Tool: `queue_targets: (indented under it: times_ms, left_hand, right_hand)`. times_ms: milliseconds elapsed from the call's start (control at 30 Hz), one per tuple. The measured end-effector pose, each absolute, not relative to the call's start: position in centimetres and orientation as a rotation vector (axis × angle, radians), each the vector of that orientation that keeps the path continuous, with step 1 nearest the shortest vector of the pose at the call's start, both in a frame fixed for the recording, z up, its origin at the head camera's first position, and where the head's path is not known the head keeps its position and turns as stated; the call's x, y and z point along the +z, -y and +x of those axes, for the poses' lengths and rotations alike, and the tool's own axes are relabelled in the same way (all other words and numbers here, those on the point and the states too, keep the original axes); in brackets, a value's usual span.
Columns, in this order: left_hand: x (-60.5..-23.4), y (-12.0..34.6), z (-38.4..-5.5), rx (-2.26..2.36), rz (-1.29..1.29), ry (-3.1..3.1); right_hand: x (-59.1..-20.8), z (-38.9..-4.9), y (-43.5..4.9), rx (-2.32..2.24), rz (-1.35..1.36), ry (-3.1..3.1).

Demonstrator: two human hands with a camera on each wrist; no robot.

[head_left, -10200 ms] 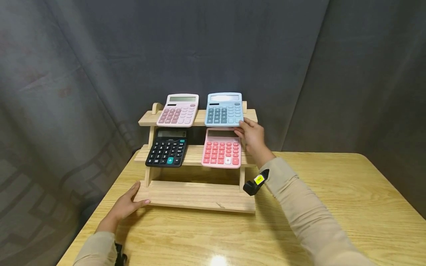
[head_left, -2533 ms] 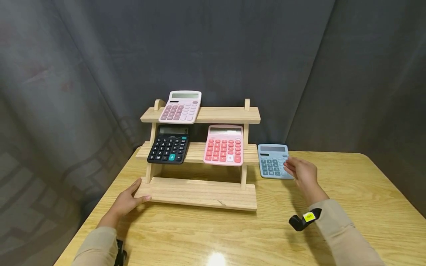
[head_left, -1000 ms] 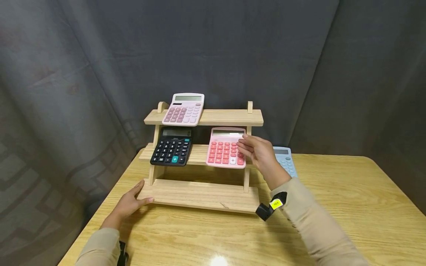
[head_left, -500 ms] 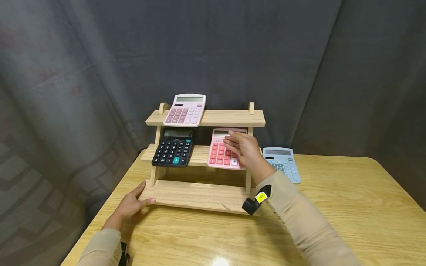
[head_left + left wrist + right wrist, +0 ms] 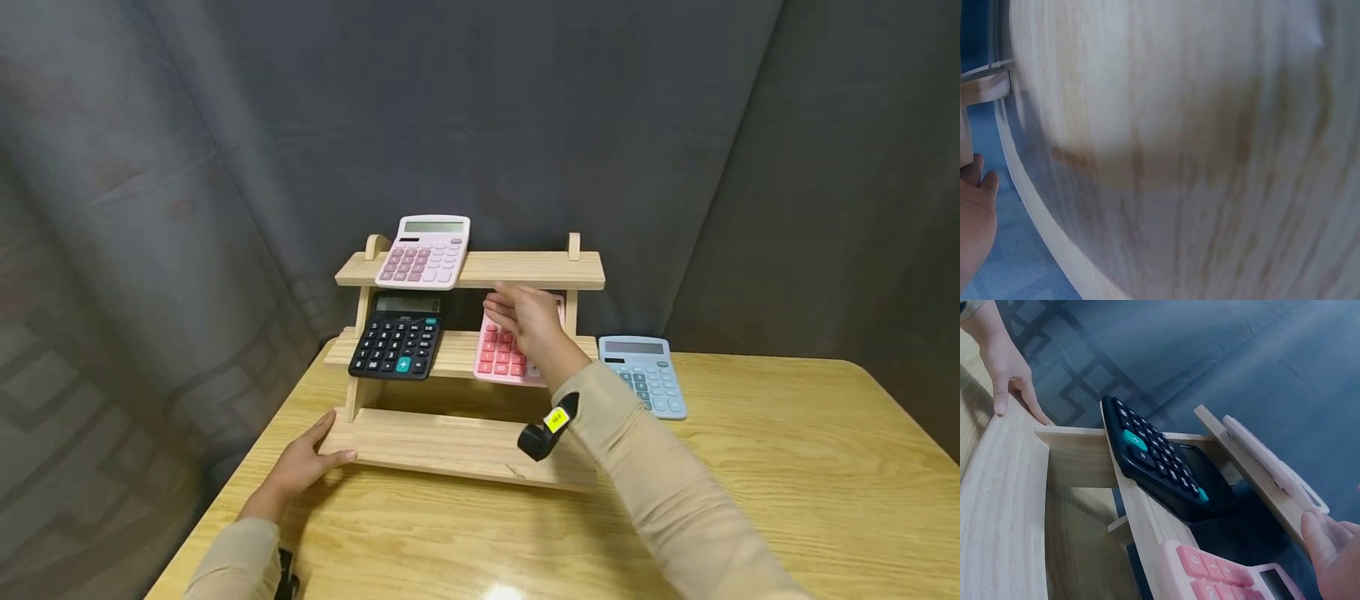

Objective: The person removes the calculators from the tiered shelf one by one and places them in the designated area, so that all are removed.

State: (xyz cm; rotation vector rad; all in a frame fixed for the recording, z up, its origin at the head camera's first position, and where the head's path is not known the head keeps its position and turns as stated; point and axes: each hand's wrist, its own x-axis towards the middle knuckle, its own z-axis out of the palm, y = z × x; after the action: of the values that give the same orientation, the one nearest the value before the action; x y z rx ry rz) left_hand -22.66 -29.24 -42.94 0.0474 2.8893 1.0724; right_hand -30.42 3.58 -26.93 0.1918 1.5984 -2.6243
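Beside the tiered wooden rack [image 5: 442, 442] the left hand [image 5: 300, 462] grips lies a blue calculator [image 5: 652, 371], three others [image 5: 397, 337] still shelved, right hand [image 5: 534, 323] relaxed, empty.

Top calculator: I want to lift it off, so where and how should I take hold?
Probably pinch the right edge of the top calculator, front and back, coming from the right: its body is a thin slab, its far end looks raised, and that edge has open space beside it.

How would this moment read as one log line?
Left hand: grips rack; right hand: empty, near top shelf; black calculator: middle shelf; blue calculator: on table
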Motion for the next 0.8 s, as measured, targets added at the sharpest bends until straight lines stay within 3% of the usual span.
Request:
queue_targets:
  times_ms: [800]
  left_hand:
    - [-43.2,29.2,-22.6,1.137,0.069,-2.889]
  right_hand:
    - [-27.7,-33.3,1.0,-2.645,0.224,-1.596]
